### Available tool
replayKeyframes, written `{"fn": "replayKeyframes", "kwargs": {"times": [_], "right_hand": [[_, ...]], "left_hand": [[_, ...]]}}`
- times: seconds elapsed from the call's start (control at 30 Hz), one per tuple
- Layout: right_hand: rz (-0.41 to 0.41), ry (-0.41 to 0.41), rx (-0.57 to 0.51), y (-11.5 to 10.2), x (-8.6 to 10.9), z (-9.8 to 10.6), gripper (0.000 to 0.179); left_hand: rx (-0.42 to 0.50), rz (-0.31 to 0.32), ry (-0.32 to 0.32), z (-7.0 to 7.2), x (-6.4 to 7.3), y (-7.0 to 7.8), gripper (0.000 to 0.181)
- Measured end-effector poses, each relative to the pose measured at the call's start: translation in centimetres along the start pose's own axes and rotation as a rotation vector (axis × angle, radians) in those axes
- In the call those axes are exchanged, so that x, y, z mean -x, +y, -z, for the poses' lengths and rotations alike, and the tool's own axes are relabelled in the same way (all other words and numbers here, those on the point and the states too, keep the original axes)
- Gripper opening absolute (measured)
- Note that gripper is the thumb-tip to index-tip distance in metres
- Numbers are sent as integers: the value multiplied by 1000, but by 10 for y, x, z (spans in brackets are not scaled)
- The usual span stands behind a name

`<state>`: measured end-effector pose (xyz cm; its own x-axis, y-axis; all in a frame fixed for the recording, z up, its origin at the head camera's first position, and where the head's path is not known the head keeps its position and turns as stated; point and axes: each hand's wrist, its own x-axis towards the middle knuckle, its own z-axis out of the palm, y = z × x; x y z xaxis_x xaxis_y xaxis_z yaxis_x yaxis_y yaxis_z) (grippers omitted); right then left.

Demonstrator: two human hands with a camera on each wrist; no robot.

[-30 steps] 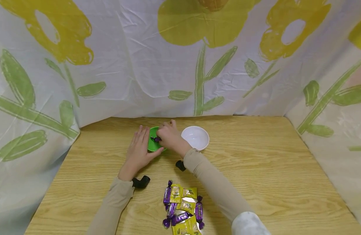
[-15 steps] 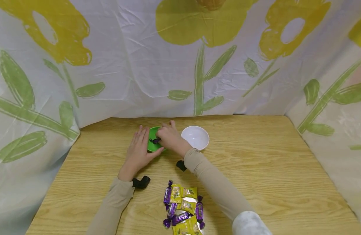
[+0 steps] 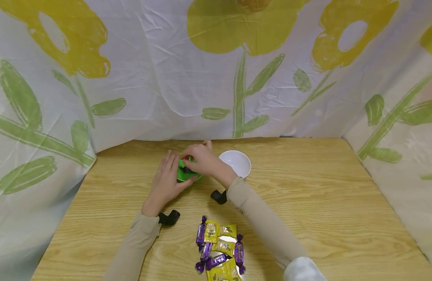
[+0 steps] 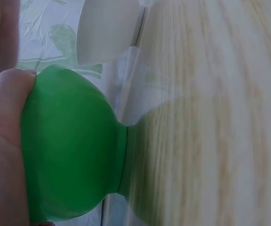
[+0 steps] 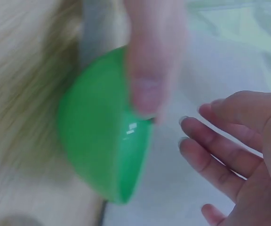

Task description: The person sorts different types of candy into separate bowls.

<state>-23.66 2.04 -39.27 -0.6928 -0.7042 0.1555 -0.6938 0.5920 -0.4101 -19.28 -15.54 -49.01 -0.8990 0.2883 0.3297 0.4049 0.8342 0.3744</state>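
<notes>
A green bowl (image 3: pixel 183 176) (image 4: pixel 74 155) (image 5: pixel 102 141) stands at the far middle of the wooden table (image 3: pixel 307 203). My left hand (image 3: pixel 164 181) (image 5: pixel 229 146) lies beside its left side with fingers straight, the thumb (image 4: pixel 3 122) pressing against the bowl's wall. My right hand (image 3: pixel 201 160) hovers just over the bowl with loosely curled fingers, one finger (image 5: pixel 149 70) blurred above the rim. A purple wrapped candy (image 3: pixel 185 169) lies in the bowl below that hand, apart from the fingers.
A white bowl (image 3: pixel 238 162) (image 4: pixel 107 33) sits right next to the green one on its right. A pile of several purple and yellow wrapped candies (image 3: pixel 219 249) lies near the table's front edge. Flower-printed cloth (image 3: pixel 216 78) hangs behind and at both sides.
My right hand has let go of the purple candy into the green bowl and risen slightly. The left hand has stayed by the bowl.
</notes>
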Motion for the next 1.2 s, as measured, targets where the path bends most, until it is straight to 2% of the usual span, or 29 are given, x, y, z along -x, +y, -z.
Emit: {"fn": "replayKeyframes", "kwargs": {"times": [0.17,0.33,0.4,0.5,0.7,0.83,1.03,1.2], "right_hand": [[83,13,-58,-12,16,10,14],[215,-80,-62,-26,37,8,14],[250,-128,-70,-31,46,5,14],[278,-186,-76,-37,57,1,13],[293,-336,-55,-40,76,-13,13],[265,-427,-86,-40,85,-20,14],[198,-514,-62,-42,94,-30,15],[162,-560,-59,-45,97,-36,24]], "left_hand": [[21,-15,8,0,0,-2,111],[-5,-29,10,1,2,-3,125],[-16,-25,1,1,3,-3,125],[-4,-8,-5,3,3,-3,110],[15,52,-16,5,2,2,105],[23,59,-18,6,3,3,105],[21,60,-26,7,5,5,105],[24,56,-25,8,6,6,106]]}}
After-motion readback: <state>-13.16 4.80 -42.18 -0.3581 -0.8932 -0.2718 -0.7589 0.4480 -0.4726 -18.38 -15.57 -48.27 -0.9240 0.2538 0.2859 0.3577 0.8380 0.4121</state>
